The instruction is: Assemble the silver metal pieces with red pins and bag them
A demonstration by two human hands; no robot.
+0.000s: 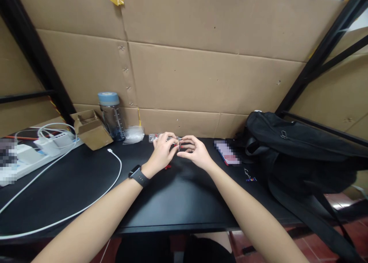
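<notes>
Near the back edge of the black table, my left hand (164, 149), with a dark watch on its wrist, has its fingers pressed round a small item with red and dark parts (178, 145). My right hand (195, 151) faces it from the right, its fingers curved round the same item. The item is mostly hidden by the fingers. A small red piece (168, 166) lies on the table just below my left hand. Behind that hand is a clear plastic packet (153, 138) with something red in it.
At the left stand a blue-lidded bottle (112, 117), an open cardboard box (93, 131) and a white power strip (25, 167) with a looping cable. A phone (227, 152), keychain (249, 177) and black backpack (301, 152) are at the right. Cardboard rises behind.
</notes>
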